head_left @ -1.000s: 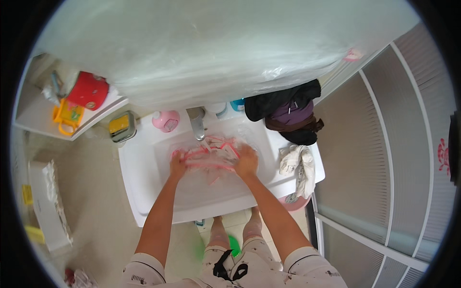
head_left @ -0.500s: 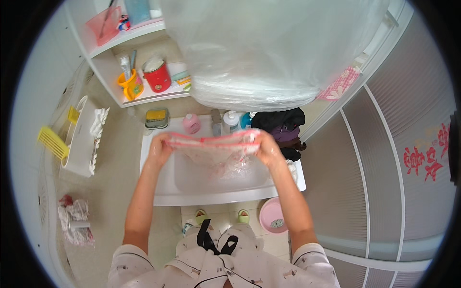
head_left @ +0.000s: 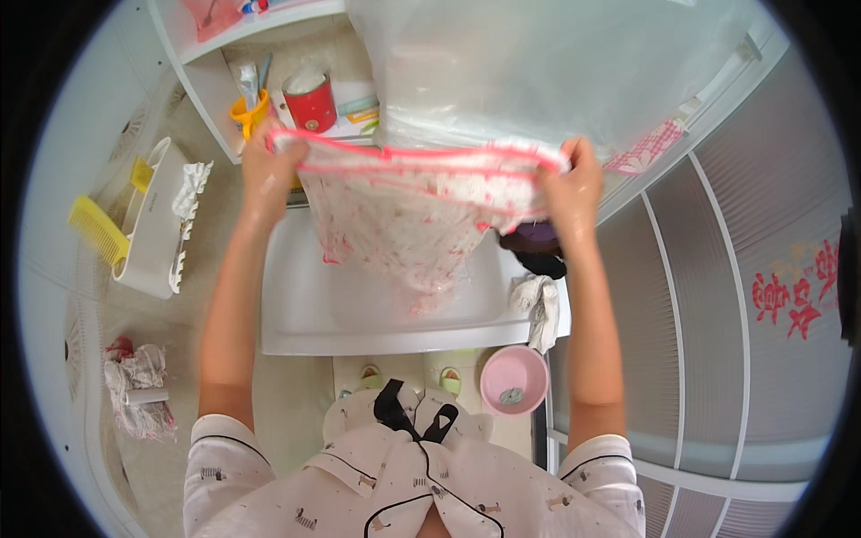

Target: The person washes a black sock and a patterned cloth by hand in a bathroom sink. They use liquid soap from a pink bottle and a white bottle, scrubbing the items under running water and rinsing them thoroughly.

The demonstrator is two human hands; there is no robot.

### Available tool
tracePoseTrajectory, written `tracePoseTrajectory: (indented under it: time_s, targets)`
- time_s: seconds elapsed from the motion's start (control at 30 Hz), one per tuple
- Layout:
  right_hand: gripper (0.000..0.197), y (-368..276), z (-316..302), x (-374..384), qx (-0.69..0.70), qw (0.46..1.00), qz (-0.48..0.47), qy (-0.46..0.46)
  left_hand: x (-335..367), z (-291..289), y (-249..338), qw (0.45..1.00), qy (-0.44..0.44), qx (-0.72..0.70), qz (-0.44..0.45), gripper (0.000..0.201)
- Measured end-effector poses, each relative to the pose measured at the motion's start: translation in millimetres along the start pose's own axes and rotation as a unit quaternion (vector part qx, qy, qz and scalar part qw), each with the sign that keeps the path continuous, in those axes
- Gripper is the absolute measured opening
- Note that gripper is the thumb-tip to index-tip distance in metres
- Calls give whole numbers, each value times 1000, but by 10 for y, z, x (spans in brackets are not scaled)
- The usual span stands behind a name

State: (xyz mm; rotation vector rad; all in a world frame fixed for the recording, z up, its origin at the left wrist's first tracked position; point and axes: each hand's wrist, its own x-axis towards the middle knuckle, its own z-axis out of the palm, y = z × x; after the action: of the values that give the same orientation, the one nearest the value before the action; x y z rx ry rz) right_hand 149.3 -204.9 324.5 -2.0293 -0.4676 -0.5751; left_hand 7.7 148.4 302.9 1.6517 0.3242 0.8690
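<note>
Between my raised hands hangs a wet white cloth with small pink marks and a bright pink edge point(head_left: 395, 206); its exact kind is unclear. My left hand point(head_left: 272, 175) is closed around the left end of the pink edge. At the opposite end, my right hand point(head_left: 572, 184) grips the same edge, so the top is pulled out wide. The lower part droops to a narrow wet tip over the white sink point(head_left: 305, 296), low in the basin. The cloth covers the back of the sink and most of what stands there.
A white cloth point(head_left: 538, 300) drapes over the sink's right rim, beside dark clothes point(head_left: 538, 255). Below stands a pink basin point(head_left: 514, 381). A shelf behind holds a red tin point(head_left: 310, 103) and an orange cup point(head_left: 250, 112). Clear plastic sheeting point(head_left: 538, 72) hangs behind the cloth.
Both hands have risen and moved farther apart, lifting the cloth out of the basin and spreading it. A white cloth now shows more fully on the sink's right rim.
</note>
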Motion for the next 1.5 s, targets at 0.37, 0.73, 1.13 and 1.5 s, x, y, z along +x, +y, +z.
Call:
tracePoseTrajectory:
  time_s: [0.37, 0.73, 1.13, 1.5]
  targets:
    - [66, 2481, 2137, -2390, -191, 919, 199, -282, -1701, 1071, -3167, 805, -232, 520, -167, 54]
    - [69, 2910, 3191, -2392, -290, 826, 194, -442, -1952, 1655, -4443, 792, -264, 521, -176, 61]
    - [61, 3120, 3140, -2329, -179, 891, 127, -397, -1409, 1924, -3652, 557, -544, 622, -86, 37]
    - [86, 1666, 2278, -1536, 8, 961, -65, -269, -2080, 520, -3518, 871, -339, 345, -82, 43]
